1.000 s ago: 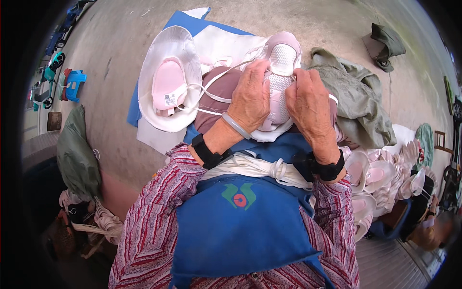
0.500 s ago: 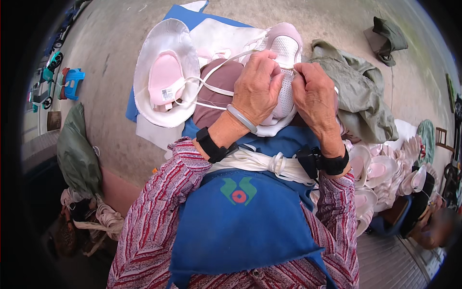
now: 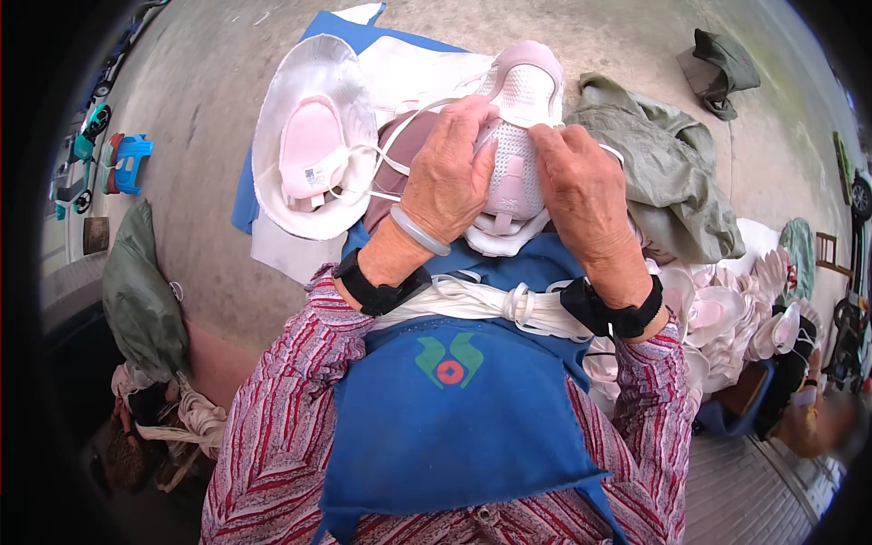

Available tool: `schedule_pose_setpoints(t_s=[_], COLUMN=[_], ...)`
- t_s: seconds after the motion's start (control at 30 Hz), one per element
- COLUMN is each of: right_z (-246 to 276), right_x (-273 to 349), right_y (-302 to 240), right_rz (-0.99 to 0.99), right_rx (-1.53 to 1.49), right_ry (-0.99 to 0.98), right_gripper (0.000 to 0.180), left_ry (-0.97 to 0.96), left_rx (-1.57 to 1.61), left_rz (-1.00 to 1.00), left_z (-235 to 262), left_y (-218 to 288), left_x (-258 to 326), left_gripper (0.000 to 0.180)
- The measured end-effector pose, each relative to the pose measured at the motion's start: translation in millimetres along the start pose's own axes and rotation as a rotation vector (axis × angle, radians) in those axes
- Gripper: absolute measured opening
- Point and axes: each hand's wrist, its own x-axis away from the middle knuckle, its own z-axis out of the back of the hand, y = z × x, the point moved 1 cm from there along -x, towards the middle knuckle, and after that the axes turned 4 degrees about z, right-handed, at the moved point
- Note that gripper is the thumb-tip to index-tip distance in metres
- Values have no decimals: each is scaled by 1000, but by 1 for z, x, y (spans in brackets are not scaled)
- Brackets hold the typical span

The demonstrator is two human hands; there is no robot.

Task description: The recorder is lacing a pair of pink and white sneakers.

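On my lap lies a white mesh shoe upper (image 3: 513,186) with a pink toe edge and a pink tongue tab. My left hand (image 3: 445,173) is closed at its left side and my right hand (image 3: 586,195) at its right side, fingertips pinched near the lace holes. A thin white shoelace (image 3: 391,150) runs in from the left to my fingers, and a strip of it crosses between them; part is hidden by the hands. Left of them rests a second shoe upper (image 3: 313,150), pink inside with a flared white rim, with lace looped at it.
A bundle of white laces (image 3: 463,302) lies across my blue apron (image 3: 445,427). Grey-green cloth (image 3: 654,163) is at the right, above a heap of pink and white shoe uppers (image 3: 727,318). A green sack (image 3: 145,291) stands at the left. Another person (image 3: 808,427) is at lower right.
Both hands have shifted slightly left over the upper, and the left wrist has swung outward. More of the mesh and tongue tab now shows between the hands.
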Motion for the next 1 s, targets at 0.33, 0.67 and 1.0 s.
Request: schedule_pose_setpoints(t_s=[0.33, 0.67, 1.0], right_z=[-3, 10, 12], right_x=[-20, 4, -11], right_y=[6, -23, -1], right_rz=[280, -95, 130], right_rx=[102, -660, -220], right_ry=[87, 104, -42], right_gripper=[12, 21, 25], left_ry=[83, 86, 71], left_rx=[71, 80, 28], left_rz=[122, 158, 145], left_z=[-2, 1, 1], left_y=[0, -5, -3], left_x=[3, 3, 2], left_gripper=[39, 40, 33])
